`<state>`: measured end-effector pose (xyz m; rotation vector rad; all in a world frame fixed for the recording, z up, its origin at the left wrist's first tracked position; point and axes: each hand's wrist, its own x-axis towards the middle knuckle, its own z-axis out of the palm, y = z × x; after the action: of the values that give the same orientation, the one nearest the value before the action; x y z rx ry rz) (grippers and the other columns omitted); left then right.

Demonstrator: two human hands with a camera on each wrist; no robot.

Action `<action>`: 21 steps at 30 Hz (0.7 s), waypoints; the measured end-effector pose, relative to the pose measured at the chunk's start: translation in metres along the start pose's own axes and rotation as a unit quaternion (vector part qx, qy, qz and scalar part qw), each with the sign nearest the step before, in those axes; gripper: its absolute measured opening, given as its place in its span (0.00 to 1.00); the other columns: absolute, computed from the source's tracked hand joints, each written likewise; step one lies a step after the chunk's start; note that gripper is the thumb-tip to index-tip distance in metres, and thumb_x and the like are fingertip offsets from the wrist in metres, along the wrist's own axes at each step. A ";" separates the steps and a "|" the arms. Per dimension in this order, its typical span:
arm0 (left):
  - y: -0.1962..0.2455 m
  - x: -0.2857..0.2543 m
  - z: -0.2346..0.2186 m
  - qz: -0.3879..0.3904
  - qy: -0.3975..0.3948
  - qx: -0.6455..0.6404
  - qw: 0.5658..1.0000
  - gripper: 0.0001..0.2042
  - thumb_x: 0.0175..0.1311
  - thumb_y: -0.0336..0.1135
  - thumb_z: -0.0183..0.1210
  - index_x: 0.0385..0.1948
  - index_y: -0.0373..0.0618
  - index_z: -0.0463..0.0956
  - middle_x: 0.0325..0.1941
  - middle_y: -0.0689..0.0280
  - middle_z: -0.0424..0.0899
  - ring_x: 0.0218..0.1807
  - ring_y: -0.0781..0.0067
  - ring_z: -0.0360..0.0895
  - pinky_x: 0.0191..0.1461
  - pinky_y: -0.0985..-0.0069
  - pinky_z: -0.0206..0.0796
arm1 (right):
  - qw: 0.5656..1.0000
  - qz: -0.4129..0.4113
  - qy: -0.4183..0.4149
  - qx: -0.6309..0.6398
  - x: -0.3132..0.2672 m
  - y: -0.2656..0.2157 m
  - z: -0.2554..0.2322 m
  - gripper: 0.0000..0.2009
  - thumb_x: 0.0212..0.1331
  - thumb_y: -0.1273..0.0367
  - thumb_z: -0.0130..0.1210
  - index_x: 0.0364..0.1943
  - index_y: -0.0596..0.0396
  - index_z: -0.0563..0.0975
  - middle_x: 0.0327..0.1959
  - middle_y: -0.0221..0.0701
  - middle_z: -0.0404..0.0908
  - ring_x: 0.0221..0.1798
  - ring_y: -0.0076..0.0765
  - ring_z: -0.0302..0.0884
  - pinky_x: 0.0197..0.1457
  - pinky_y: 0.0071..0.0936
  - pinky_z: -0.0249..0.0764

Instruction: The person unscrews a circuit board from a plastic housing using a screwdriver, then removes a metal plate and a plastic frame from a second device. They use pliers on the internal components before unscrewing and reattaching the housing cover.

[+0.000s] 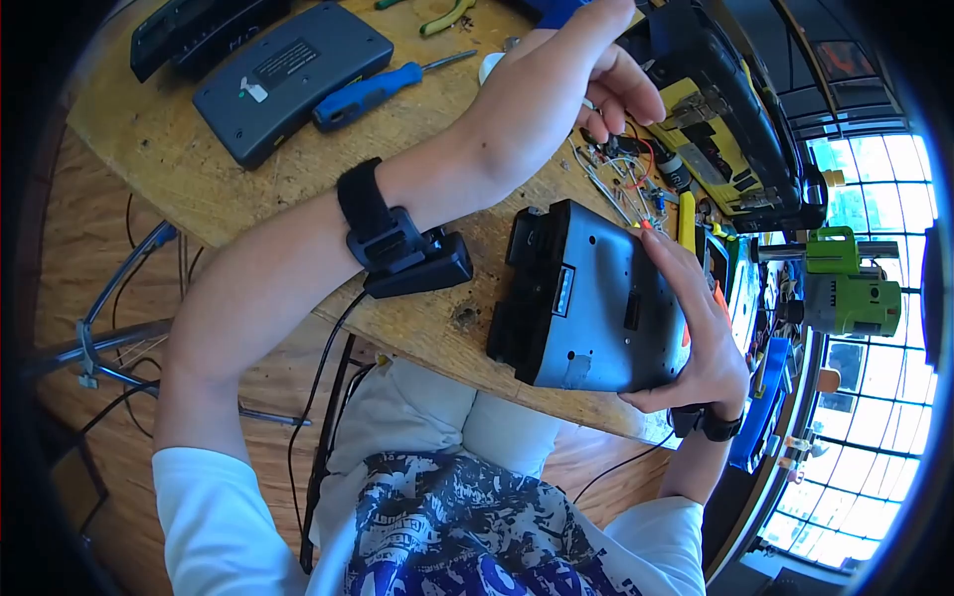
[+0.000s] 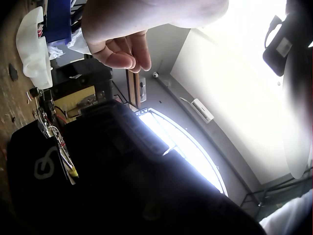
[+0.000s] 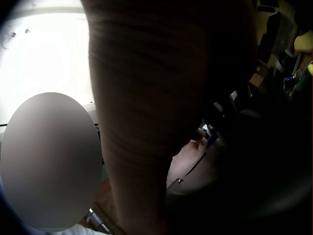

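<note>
A black plastic housing with screw holes and a small slotted connector stands tilted at the table's near edge. My right hand grips its right end, thumb on the near side and fingers along the far side. Beyond the housing, my left hand hangs over the small parts with fingers loosely curled. Seen from the left wrist, those fingers droop close together, with nothing visible held in them. Wires and small components lie below that hand. The right wrist view is mostly dark, filled by the forearm.
On the wooden table, a dark panel with a label lies beside a blue-handled screwdriver. Green-handled pliers are at the back. An open black and yellow toolbox stands behind the parts, and a green power tool is at the right.
</note>
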<state>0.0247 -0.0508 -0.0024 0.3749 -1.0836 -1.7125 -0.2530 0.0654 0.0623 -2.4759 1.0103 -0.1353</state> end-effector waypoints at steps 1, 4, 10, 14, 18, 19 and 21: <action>0.000 0.000 0.001 0.012 -0.001 0.009 1.000 0.41 0.86 0.68 0.34 0.44 0.33 0.85 0.40 0.63 0.85 0.40 0.78 0.77 0.47 0.81 0.70 | 1.000 0.000 -0.003 0.001 0.001 -0.001 0.001 0.66 0.32 0.54 0.84 0.83 0.64 0.61 0.81 0.54 0.66 0.85 0.65 0.60 0.87 0.57 0.55; 0.000 -0.001 0.001 0.021 -0.005 0.019 1.000 0.41 0.86 0.68 0.35 0.43 0.33 0.85 0.40 0.63 0.85 0.39 0.77 0.77 0.46 0.81 0.70 | 1.000 0.005 0.003 -0.011 0.002 -0.003 0.005 0.66 0.32 0.54 0.84 0.83 0.63 0.62 0.82 0.54 0.65 0.85 0.65 0.61 0.87 0.57 0.55; 0.001 -0.001 0.004 0.020 -0.005 0.027 0.999 0.42 0.86 0.69 0.35 0.43 0.33 0.85 0.39 0.63 0.85 0.39 0.77 0.78 0.45 0.80 0.71 | 1.000 0.009 0.002 -0.015 0.002 -0.002 0.004 0.65 0.33 0.54 0.84 0.83 0.62 0.62 0.82 0.53 0.66 0.85 0.65 0.61 0.87 0.56 0.56; -0.001 0.000 0.003 0.021 -0.005 0.036 0.999 0.42 0.85 0.70 0.35 0.42 0.33 0.85 0.37 0.62 0.85 0.38 0.76 0.78 0.46 0.80 0.72 | 1.000 0.012 0.002 -0.020 0.005 -0.004 0.001 0.66 0.32 0.55 0.84 0.83 0.62 0.63 0.82 0.53 0.66 0.85 0.65 0.61 0.87 0.55 0.56; -0.002 0.001 0.002 0.025 -0.010 0.035 0.999 0.42 0.84 0.70 0.36 0.42 0.33 0.85 0.37 0.62 0.86 0.38 0.76 0.78 0.45 0.79 0.72 | 0.999 0.013 0.002 -0.031 0.005 -0.007 0.001 0.65 0.31 0.55 0.84 0.82 0.61 0.64 0.81 0.53 0.66 0.84 0.65 0.63 0.86 0.55 0.57; -0.003 0.001 0.002 0.031 -0.015 0.041 0.999 0.42 0.85 0.70 0.36 0.43 0.33 0.85 0.37 0.62 0.85 0.38 0.76 0.78 0.45 0.79 0.72 | 0.999 0.015 0.000 -0.037 0.006 -0.008 -0.001 0.64 0.31 0.55 0.84 0.82 0.61 0.65 0.81 0.52 0.67 0.83 0.65 0.63 0.86 0.55 0.57; -0.005 0.000 0.002 0.033 -0.020 0.046 0.998 0.41 0.85 0.69 0.36 0.43 0.33 0.85 0.37 0.62 0.85 0.38 0.75 0.78 0.45 0.78 0.72 | 0.999 0.006 -0.003 -0.044 0.010 -0.010 -0.003 0.63 0.32 0.55 0.84 0.82 0.60 0.65 0.81 0.52 0.67 0.82 0.65 0.64 0.85 0.54 0.59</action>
<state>0.0201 -0.0498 -0.0055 0.3604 -1.1929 -1.6222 -0.2398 0.0635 0.0685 -2.5472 1.0492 -0.0804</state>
